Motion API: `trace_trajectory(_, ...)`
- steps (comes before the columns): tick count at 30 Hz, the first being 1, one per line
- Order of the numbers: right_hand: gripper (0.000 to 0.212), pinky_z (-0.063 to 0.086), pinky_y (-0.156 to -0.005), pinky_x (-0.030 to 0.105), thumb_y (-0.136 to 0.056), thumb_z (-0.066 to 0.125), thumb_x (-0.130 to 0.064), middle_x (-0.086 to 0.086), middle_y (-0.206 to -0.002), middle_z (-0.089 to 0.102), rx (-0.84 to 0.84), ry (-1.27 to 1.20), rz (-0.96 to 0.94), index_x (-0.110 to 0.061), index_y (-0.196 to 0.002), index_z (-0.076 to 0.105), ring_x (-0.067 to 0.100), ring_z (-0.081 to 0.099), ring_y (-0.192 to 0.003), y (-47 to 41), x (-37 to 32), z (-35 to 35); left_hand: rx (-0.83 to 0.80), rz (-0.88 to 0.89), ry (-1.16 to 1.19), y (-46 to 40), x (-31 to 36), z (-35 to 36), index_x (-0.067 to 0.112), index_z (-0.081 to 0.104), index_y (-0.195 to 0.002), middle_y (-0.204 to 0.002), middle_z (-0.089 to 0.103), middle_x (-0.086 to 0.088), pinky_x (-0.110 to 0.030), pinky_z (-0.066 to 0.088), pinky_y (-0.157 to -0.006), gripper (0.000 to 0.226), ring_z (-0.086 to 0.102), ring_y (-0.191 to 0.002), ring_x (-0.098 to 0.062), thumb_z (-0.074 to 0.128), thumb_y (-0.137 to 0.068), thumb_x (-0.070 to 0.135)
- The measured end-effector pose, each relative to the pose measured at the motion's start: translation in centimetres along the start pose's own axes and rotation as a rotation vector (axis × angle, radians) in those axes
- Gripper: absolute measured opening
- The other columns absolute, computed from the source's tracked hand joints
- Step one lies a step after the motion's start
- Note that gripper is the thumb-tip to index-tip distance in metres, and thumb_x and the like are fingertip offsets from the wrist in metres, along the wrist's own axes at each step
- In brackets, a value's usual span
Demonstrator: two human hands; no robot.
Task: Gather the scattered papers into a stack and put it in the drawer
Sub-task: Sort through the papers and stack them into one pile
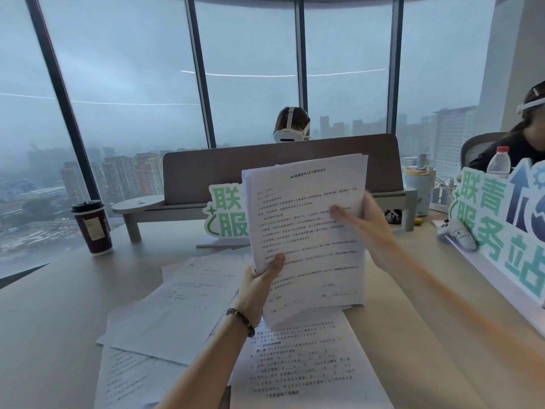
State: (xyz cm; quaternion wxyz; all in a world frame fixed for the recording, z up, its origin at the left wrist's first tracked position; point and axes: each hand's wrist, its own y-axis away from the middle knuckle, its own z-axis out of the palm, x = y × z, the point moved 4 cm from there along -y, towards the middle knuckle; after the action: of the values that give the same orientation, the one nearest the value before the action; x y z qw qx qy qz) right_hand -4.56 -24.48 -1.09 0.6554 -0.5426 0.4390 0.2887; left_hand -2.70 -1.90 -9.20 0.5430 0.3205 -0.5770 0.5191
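Tall windows [141, 84] behind, grey city haze beyond; pale table [47, 320] in front. Stack of papers [306, 231] held upright above table centre, printed side toward camera, edges uneven at top. Left hand [261, 283] at stack's 7 o'clock corner, thumb over front sheet, fingers curled behind, clamped on paper; beaded bracelet [241, 320] on wrist. Right hand [364, 221] at stack's 3 o'clock edge, motion-blurred, thumb on front, fingers wrapped round behind the edge. Loose sheets [182, 314] flat on table below, overlapping, spread from 6 to 8 o'clock of stack. Dark paper cup [92, 227] with lid at 9 o'clock, well apart. Green-and-white sign [225, 215] just behind stack; larger sign [501, 231] at 3 o'clock. Water bottle [499, 162] and white controller [455, 233] near it. Brown desk divider [221, 172] at 12 o'clock, person in white headset [290, 125] beyond. No drawer in view.
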Motion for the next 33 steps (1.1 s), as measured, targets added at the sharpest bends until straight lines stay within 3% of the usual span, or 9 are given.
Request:
trace_trajectory(4,0.037,0.059,-0.084,0.039,-0.091,0.068,-0.031,-0.01,-0.115,0.069,-0.025,0.098,0.099,-0.02,-0.121,0.049,0.016,0.069,-0.103,1.8,4.1,0.2,0.057,0.034,-0.122,-0.4,-0.2,-0.2,0.023,0.074,-0.103,-0.1,0.076,-0.008,-0.053,0.059,-0.08,0.024,0.072,-0.093,-0.032,0.06,-0.093,0.04)
trace_trajectory(8,0.026,0.054,-0.063,0.014,-0.099,0.056,-0.015,-0.017,-0.11,0.063,-0.011,0.214,0.002,-0.016,-0.119,0.04,-0.001,0.065,-0.092,2.3,3.3,0.6,0.112,0.054,-0.301,-1.3,-0.4,-0.8,0.017,0.067,-0.081,-0.077,0.06,-0.011,-0.046,0.052,-0.064,0.052,0.058,-0.071,-0.024,0.061,-0.076,0.069)
trace_trajectory(12,0.037,0.058,-0.073,0.022,-0.097,0.058,-0.012,-0.011,-0.115,0.066,-0.044,0.217,-0.01,-0.026,-0.128,0.045,0.005,0.067,-0.098,2.5,2.9,1.2,0.154,0.013,-0.291,-1.8,0.0,-1.7,0.015,0.072,-0.089,-0.087,0.074,-0.016,-0.054,0.059,-0.074,0.027,0.07,-0.078,-0.035,0.062,-0.092,0.039)
trace_trajectory(18,0.032,0.059,-0.085,0.049,-0.093,0.066,-0.034,0.0,-0.113,0.073,-0.165,0.113,0.306,-0.025,-0.122,0.058,0.023,0.073,-0.096,2.7,4.9,0.9,0.065,-0.21,-0.212,-2.5,0.0,-4.2,0.007,0.069,-0.112,-0.106,0.075,-0.011,-0.039,0.06,-0.078,0.029,0.072,-0.096,-0.028,0.061,-0.094,0.028)
trace_trajectory(21,0.035,0.055,-0.089,0.041,-0.1,0.048,-0.046,0.003,-0.115,0.069,-0.162,0.503,0.387,-0.02,-0.115,0.064,0.024,0.066,-0.102,3.0,6.4,0.8,0.082,-0.382,-0.267,-3.1,-1.1,-7.1,0.005,0.068,-0.113,-0.106,0.074,-0.017,-0.05,0.057,-0.086,0.035,0.07,-0.097,-0.037,0.065,-0.091,0.032)
trace_trajectory(24,0.042,0.043,-0.094,0.032,-0.098,0.05,-0.044,0.004,-0.133,0.061,-0.171,0.837,0.412,-0.016,-0.128,0.06,0.024,0.055,-0.12,3.3,7.8,0.3,0.104,-0.498,-0.415,-3.6,-2.5,-8.8,0.0,0.065,-0.117,-0.107,0.072,-0.019,-0.052,0.054,-0.091,0.04,0.069,-0.097,-0.037,0.063,-0.093,0.032)
trace_trajectory(26,0.054,0.04,-0.1,0.03,-0.095,0.059,-0.04,0.004,-0.145,0.051,-0.229,0.858,0.431,-0.015,-0.141,0.048,0.023,0.05,-0.131,3.5,8.8,0.4,0.112,-0.535,-0.605,-3.8,-3.5,-9.1,-0.001,0.062,-0.121,-0.114,0.069,-0.018,-0.048,0.053,-0.095,0.044,0.066,-0.104,-0.035,0.059,-0.095,0.035)
trace_trajectory(29,0.063,0.047,-0.1,0.033,-0.09,0.069,-0.03,0.007,-0.146,0.048,-0.234,0.787,0.438,-0.014,-0.145,0.042,0.026,0.056,-0.124,3.8,9.4,0.8,0.124,-0.563,-0.782,-3.9,-4.2,-8.9,0.001,0.057,-0.126,-0.123,0.065,-0.016,-0.042,0.05,-0.1,0.047,0.062,-0.113,-0.033,0.054,-0.097,0.037)
trace_trajectory(33,0.069,0.06,-0.078,0.036,-0.085,0.076,-0.017,0.009,-0.131,0.054,-0.215,0.571,0.524,-0.013,-0.144,0.041,0.024,0.065,-0.1,4.0,10.2,0.9,0.111,-0.574,-0.761,-4.2,-4.7,-8.6,0.002,0.06,-0.124,-0.119,0.067,-0.015,-0.042,0.051,-0.099,0.044,0.064,-0.11,-0.032,0.053,-0.097,0.037)
